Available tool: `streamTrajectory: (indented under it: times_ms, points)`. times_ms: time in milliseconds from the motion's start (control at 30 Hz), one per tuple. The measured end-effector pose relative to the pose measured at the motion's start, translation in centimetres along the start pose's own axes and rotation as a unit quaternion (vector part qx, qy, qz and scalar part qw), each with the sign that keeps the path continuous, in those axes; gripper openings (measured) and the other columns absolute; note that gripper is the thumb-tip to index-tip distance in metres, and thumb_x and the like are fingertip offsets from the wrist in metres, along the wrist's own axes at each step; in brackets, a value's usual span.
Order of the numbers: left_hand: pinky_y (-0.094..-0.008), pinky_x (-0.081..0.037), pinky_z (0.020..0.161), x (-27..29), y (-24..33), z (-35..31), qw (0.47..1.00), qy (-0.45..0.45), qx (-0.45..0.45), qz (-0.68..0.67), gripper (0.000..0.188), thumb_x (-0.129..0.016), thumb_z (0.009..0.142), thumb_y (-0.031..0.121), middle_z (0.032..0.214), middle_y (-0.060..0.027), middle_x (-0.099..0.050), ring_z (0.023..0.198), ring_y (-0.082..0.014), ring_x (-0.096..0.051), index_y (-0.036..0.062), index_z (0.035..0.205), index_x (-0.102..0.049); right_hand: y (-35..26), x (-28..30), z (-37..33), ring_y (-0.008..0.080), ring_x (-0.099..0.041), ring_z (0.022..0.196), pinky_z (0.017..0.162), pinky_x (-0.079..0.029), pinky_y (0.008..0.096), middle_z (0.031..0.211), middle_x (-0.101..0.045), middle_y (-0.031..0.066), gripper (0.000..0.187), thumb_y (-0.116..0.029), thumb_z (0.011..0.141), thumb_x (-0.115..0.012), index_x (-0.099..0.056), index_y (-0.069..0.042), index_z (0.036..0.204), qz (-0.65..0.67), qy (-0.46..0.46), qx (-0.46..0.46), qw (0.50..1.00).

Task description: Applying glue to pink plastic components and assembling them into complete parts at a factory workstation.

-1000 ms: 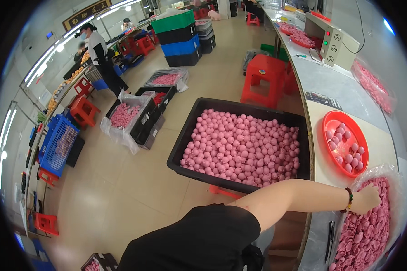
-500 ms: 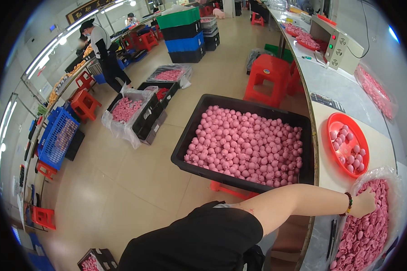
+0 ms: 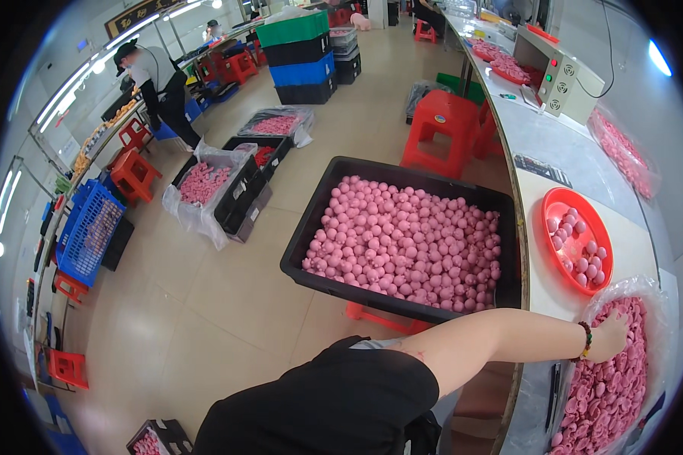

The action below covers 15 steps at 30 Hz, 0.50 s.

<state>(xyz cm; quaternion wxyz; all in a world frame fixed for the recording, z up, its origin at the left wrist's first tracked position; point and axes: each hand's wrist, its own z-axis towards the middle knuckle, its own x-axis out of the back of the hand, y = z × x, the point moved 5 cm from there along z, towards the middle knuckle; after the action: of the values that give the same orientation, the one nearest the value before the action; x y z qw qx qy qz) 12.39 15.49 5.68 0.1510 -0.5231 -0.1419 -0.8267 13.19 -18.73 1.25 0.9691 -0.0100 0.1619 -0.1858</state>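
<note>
right hand [image 3: 611, 337]: fingers curled into pink pieces [image 3: 611, 387], grasp unclear | pieces heaped in clear bag [image 3: 630, 292] at counter's [image 3: 554, 140] near edge, bag keeps them together | left hand: out of view | black crate [image 3: 311, 235] of pink balls beside counter

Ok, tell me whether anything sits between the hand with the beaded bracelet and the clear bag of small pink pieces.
Nothing visible does: the left hand already rests on the pink pieces in the clear plastic bag.
</note>
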Motion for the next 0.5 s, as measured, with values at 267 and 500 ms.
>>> streamTrajectory:
  times_ms: [267, 500]
  points:
    - [-0.0474, -0.033, 0.089, -0.5, -0.8, 0.0, 0.998, 0.009, 0.039, -0.053, 0.043, -0.068, 0.06, 0.025, 0.105, -0.0152, -0.055, 0.107, -0.034, -0.042, 0.0021, 0.096, -0.06, 0.2, 0.1, -0.1, 0.0204, -0.053, 0.057, 0.051, -0.044, 0.031, 0.065, -0.057, 0.0125, 0.036, -0.029, 0.083, -0.058, -0.055, 0.005, 0.071, -0.373, -0.011, -0.143, 0.917]
    - [-0.0478, -0.033, 0.088, -1.1, -1.2, 1.0, 0.996, -0.013, 0.04, -0.076, 0.052, -0.069, 0.058, 0.023, 0.098, -0.0142, -0.058, 0.102, -0.0327, -0.045, 0.0032, 0.103, -0.055, -2.9, -0.8, 0.4, 0.0204, -0.052, 0.057, 0.051, -0.044, 0.0311, 0.064, -0.056, 0.0124, 0.038, -0.03, 0.082, -0.058, -0.054, 0.005, 0.071, -0.684, -0.041, -0.249, 0.685]
